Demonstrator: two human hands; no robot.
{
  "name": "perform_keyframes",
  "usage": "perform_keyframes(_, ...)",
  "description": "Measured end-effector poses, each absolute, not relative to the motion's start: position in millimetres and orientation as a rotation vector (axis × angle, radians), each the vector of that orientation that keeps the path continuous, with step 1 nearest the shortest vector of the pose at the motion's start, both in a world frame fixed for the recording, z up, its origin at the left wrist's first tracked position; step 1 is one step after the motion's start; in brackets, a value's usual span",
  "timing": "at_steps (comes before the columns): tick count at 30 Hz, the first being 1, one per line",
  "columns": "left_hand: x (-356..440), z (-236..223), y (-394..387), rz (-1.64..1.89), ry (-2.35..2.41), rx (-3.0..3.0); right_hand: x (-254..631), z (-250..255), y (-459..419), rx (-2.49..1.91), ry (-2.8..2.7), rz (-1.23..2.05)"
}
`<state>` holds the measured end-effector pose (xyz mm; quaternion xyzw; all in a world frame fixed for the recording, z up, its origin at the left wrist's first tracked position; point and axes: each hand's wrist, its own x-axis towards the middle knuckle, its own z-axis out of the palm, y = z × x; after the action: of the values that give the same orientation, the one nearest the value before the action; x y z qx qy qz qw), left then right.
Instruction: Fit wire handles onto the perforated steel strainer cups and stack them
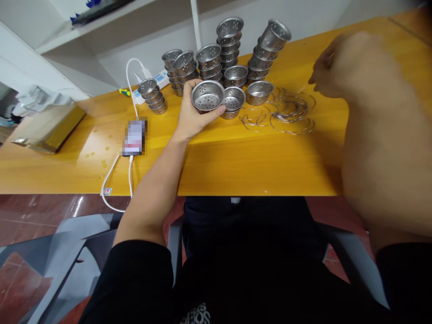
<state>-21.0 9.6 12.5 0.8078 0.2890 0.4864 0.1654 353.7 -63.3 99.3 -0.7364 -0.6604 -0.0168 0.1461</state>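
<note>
My left hand (193,111) grips a perforated metal cup (208,96) by its sides, thumb at the front rim, with the open top facing me. Over the right part of the table my right hand (340,67) is raised and blurred, its fingers curled together; what they hold, if anything, I cannot make out. Below and left of it lies a loose pile of thin curved metal wires (292,110). Just right of the held cup are a short stack of like cups (232,101) and a low cup (259,93) beside the wires.
Behind stand several cup stacks, the tallest (230,36) at mid-back and a leaning one (270,45) right of it. A small stack (153,96), a phone (134,136) with white cables and a cardboard box (50,128) are leftward on the wooden table (256,162).
</note>
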Motion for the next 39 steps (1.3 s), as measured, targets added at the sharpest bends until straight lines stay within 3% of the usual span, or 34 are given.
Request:
perform_keyframes(3, -20.7, 15.7, 8.9, 1.353, 0.799, 2.286, 344.8, 107.6, -73.0, -2.010, -1.670, -0.067)
perform_keyframes(10, -24.3, 6.4, 21.2, 1.360, 0.724, 2.277, 327.8, 104.7, -73.3, -1.558, -1.695, -0.159)
perform_keyframes(20, -14.7, 2.3, 12.9, 1.334, 0.706, 2.238, 275.7, 79.3, -81.4, -1.509, -1.932, 0.328)
perform_keyframes(27, -10.9, 7.7, 8.8, 1.295, 0.714, 2.276, 261.4, 69.0, -81.1, -1.292, -1.744, 0.571)
perform_keyframes(39, -9.8, -12.8, 24.6, 1.233, 0.615, 2.252, 257.7, 61.8, -77.6, -1.244, -1.802, 0.579)
